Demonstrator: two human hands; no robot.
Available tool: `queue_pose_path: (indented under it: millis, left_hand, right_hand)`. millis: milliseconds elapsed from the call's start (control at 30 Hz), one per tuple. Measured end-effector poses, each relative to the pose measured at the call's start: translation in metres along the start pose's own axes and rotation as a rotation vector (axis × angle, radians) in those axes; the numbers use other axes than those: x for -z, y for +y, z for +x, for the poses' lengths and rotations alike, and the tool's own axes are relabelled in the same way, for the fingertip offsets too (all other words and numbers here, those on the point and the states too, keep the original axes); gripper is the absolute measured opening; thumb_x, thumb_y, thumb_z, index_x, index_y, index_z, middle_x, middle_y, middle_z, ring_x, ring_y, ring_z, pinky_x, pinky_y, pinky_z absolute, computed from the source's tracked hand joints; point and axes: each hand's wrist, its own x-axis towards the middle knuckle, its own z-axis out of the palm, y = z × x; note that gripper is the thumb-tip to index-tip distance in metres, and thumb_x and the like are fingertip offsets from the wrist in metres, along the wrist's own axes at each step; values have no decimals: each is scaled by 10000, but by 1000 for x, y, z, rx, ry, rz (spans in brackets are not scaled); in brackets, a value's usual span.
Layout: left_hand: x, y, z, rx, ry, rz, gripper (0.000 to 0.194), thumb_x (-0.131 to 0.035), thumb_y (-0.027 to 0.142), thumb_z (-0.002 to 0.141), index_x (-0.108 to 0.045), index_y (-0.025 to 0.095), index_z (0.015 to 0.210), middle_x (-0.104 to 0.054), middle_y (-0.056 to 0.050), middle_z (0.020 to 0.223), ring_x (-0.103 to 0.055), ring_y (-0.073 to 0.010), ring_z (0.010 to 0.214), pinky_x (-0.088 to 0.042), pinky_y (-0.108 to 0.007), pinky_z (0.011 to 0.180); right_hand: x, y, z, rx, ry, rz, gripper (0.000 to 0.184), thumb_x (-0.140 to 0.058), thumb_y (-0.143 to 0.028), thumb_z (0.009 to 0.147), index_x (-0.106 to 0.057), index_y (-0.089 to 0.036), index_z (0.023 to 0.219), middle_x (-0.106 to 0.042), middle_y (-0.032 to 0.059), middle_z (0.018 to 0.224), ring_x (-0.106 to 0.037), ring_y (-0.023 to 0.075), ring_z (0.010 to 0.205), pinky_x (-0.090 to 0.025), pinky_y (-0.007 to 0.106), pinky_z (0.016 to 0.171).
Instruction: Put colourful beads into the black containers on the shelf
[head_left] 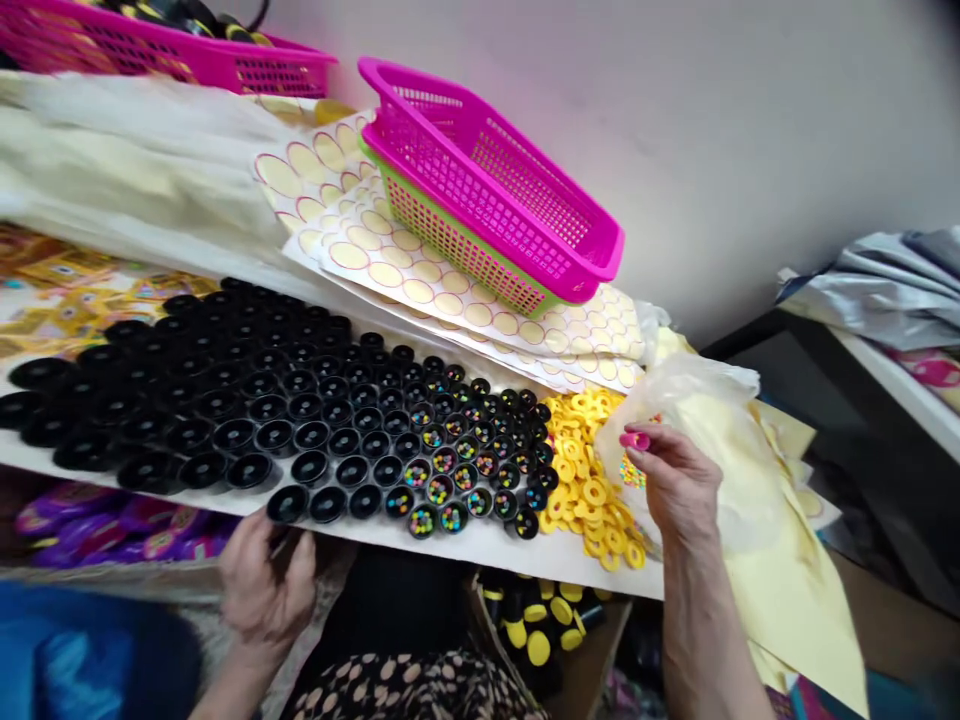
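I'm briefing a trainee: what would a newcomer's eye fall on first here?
Probably the black cups massed across the white tabletop, some toward the right holding coloured beads. Next, the bright pink basket behind, and the yellow rings right of the cups, near the right hand pinching a small pink piece.

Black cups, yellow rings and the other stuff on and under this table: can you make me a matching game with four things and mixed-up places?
Things:
1. black cups
2. yellow rings
3. small pink piece
4. purple packages

Places:
A. held in the right hand
B. lower than the white tabletop, towards the left of the picture
C. packed close together on the tabletop, some with colourful beads inside
D. heaped loosely on the tabletop, just right of the cups

Right pairs: 1-C, 2-D, 3-A, 4-B
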Motion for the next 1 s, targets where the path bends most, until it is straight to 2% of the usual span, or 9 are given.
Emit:
queue_pose_path:
  millis: [67,167,333,533,667,767,833,900,1000]
  left_hand:
    - [4,7,3,-80,-2,96,528,-623,175,763,-471,145,1268,-531,-159,1189,-502,-284,1144,-427,-439,960]
    - [9,16,7,-92,-48,151,551,-580,170,803,-406,170,1325,-511,-139,1215,-496,-255,1150,-454,-390,934]
    - [11,19,5,-95,-43,138,605,-572,136,808,-353,179,1371,-485,-132,1247,-480,-234,1174,-443,-372,973]
    - [12,19,5,-118,-37,88,618,-571,92,796,-359,145,1373,-475,-148,1265,-466,-232,1197,-438,-372,994]
    - [12,20,5,-128,-34,82,626,-569,76,791,-355,135,1376,-472,-154,1277,-461,-237,1208,-436,-379,1003]
    - [13,19,4,-115,-38,90,637,-575,96,797,-342,164,1386,-472,-145,1292,-467,-242,1206,-449,-395,995]
    - [13,17,3,-105,-41,89,628,-575,110,802,-346,170,1384,-475,-144,1293,-470,-244,1205,-453,-402,994]
    - [12,16,1,-101,-36,83,621,-577,108,800,-357,158,1379,-477,-149,1286,-469,-246,1206,-447,-403,1001]
    - [10,16,0,-91,-21,78,629,-585,107,793,-359,150,1378,-485,-154,1268,-473,-244,1197,-451,-396,996]
  right_hand:
    - [-21,-8,0,-20,-106,-3,242,-775,-198,625,-703,-217,855,-668,26,851,-608,177,787,-492,340,732]
    - [-64,-11,4,-6,-386,-119,187,-728,-234,701,-692,-230,884,-649,15,847,-583,170,767,-469,324,708]
    - [-139,-7,15,317,-777,-451,142,-575,-229,827,-664,-229,938,-619,27,855,-524,188,815,-422,344,751]
    - [-180,-14,20,606,-952,-1037,209,-440,-184,880,-628,-204,793,-577,56,824,-426,203,786,-324,331,684]
    - [-191,-22,19,731,-987,-1207,174,-457,-162,847,-607,-185,763,-560,75,837,-421,214,800,-292,337,660]
    - [-188,-28,22,720,-942,-1156,193,-440,-154,856,-614,-180,774,-564,81,821,-446,214,796,-314,337,664]
    - [-171,-33,22,655,-840,-1001,215,-419,-184,884,-626,-188,825,-571,72,823,-474,204,787,-351,328,680]
    - [-137,-33,18,563,-659,-787,198,-438,-252,895,-630,-203,910,-585,58,874,-516,192,797,-394,320,705]
    - [-58,-17,11,389,-293,-657,226,-534,-354,837,-619,-219,996,-605,56,943,-565,198,811,-433,338,732]
